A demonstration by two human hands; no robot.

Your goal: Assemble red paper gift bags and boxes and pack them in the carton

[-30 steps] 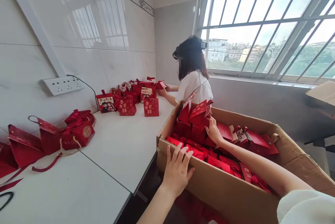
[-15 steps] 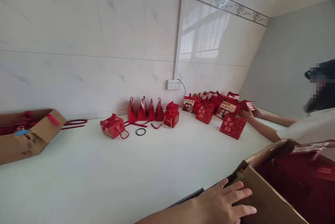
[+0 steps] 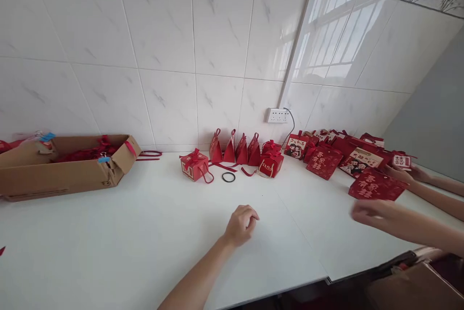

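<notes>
My left hand point(image 3: 242, 227) is over the middle of the white table, fingers loosely curled, with nothing visible in them. My right hand point(image 3: 373, 212) reaches in from the right edge, smeared by motion, just in front of a red gift bag point(image 3: 377, 185) with gold characters. Its fingers look bent, but whether they hold anything does not show. Ahead of my left hand lie a black ring point(image 3: 228, 177), a red gift box point(image 3: 195, 165) with ribbon and cord handle, and another red gift box point(image 3: 270, 162). Several pointed red boxes point(image 3: 232, 150) stand behind them.
A cardboard box point(image 3: 72, 174) with red items stands at left. More red bags point(image 3: 324, 161) crowd the back right, where another person's hands point(image 3: 400, 174) hold one. Below the table's front edge point(image 3: 290, 289) is a second cardboard box point(image 3: 416, 286). A power strip point(image 3: 278, 115) is on the wall.
The view has swung left. My left hand has left the cardboard box at lower right and is now over the table, fingers curled. My right hand has come into view.
</notes>
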